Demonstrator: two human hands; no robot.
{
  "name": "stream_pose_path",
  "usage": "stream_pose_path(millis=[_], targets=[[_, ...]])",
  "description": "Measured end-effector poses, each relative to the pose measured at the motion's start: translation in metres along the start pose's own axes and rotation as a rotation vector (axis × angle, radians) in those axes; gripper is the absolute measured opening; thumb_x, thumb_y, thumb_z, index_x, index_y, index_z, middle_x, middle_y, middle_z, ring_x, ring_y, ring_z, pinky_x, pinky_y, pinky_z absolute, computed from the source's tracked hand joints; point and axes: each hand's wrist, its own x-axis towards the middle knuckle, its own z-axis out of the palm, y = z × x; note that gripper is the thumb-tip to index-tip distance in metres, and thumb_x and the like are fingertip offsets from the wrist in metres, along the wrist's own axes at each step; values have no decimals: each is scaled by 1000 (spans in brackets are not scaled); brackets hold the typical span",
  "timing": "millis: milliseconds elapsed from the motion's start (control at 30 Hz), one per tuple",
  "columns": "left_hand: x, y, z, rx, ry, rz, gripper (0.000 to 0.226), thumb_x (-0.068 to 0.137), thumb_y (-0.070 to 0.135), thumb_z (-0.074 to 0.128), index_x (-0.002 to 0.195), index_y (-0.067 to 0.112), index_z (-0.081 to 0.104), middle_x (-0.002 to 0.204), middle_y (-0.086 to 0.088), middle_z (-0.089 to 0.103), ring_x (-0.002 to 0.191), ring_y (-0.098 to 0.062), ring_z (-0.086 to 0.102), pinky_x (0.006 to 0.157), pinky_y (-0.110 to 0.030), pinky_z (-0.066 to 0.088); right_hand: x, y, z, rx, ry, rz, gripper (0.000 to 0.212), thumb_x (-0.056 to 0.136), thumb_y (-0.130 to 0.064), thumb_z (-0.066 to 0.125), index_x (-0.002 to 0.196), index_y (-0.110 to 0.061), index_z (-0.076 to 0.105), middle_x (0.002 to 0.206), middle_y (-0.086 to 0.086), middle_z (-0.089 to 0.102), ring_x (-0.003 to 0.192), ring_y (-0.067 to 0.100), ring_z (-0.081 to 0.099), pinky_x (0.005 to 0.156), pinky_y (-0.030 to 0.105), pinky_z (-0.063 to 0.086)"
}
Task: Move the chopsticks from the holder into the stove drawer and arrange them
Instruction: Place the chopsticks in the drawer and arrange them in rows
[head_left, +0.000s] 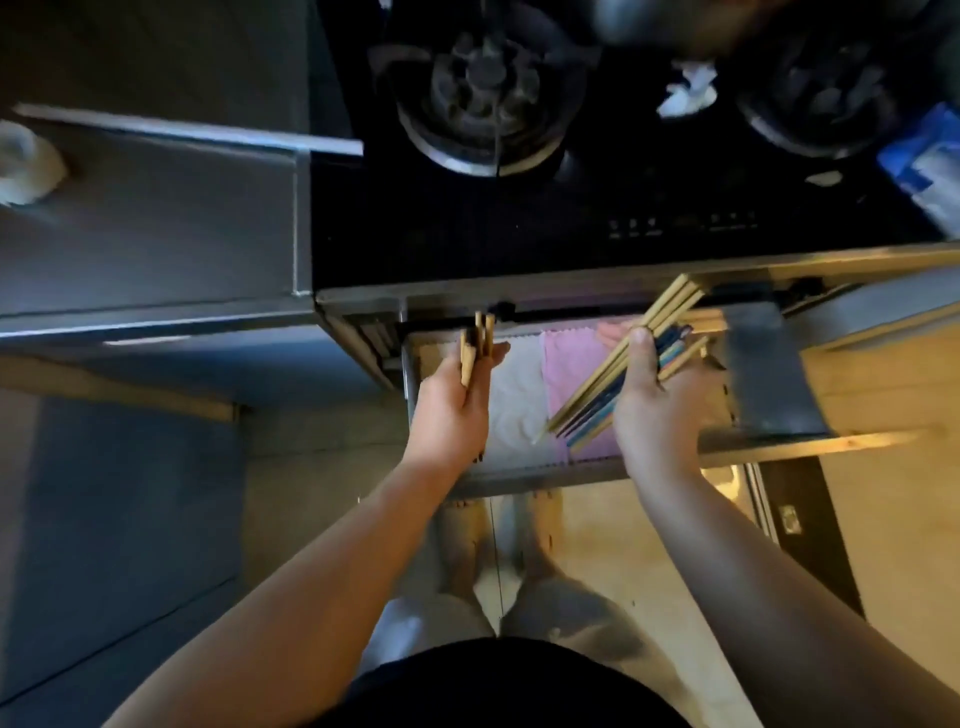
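Note:
The stove drawer (524, 480) stands pulled out below the black cooktop, lined with a white cloth (514, 410) and a pink cloth (571, 369). My left hand (452, 410) grips a small bunch of wooden chopsticks (475, 348) above the drawer's left side, their ends pointing toward the stove. My right hand (660, 410) holds a larger bundle of wooden and dark-and-blue chopsticks (608, 379) slanted across the pink cloth, tips low at the left. The holder is not in view.
Two gas burners (483, 93) sit on the cooktop (519, 234), with crumpled white paper (685, 93) between them and a blue-white bag (930, 166) at the right. A grey counter (156, 223) lies to the left. A metal divider (769, 374) bounds the drawer's right side.

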Motion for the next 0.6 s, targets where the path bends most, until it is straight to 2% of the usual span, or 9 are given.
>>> stream_pose_path(millis=[67,133,367,467,600], targets=[[14,-21,16,12,-15,-39,30,105,24,43,128,16,61,125,13,66,110,14,56,91,-6,39,17,19,11,-12,-27,28,30,100,-26,47,74,-36,35,70,-16,44,56,-19,52,52,-3,37],[29,-42,35,16,-31,-70,30,105,24,43,129,16,59,127,12,65,121,3,55,93,-7,37,37,43,23,-33,-43,36,27,100,-29,47,76,-36,38,70,-15,47,57,-23,51,53,-2,39],[76,-116,93,21,-36,-191,30,105,25,42,128,16,58,127,11,66,123,-4,57,110,-35,41,100,140,63,-46,-125,127,19,100,-35,45,82,-31,47,71,-8,55,59,-15,57,52,3,44],[95,-148,112,31,-8,-233,30,105,26,41,128,16,58,124,13,67,119,-3,59,107,-33,43,121,181,83,-72,-177,158,19,100,-36,44,89,-22,52,70,-6,57,60,-10,58,51,7,44],[124,-179,130,11,-15,-271,28,105,24,41,122,13,61,117,13,69,109,-1,64,100,-28,47,143,216,110,-26,-249,189,15,101,-24,46,91,-16,53,64,-14,54,53,-18,55,53,1,41]])
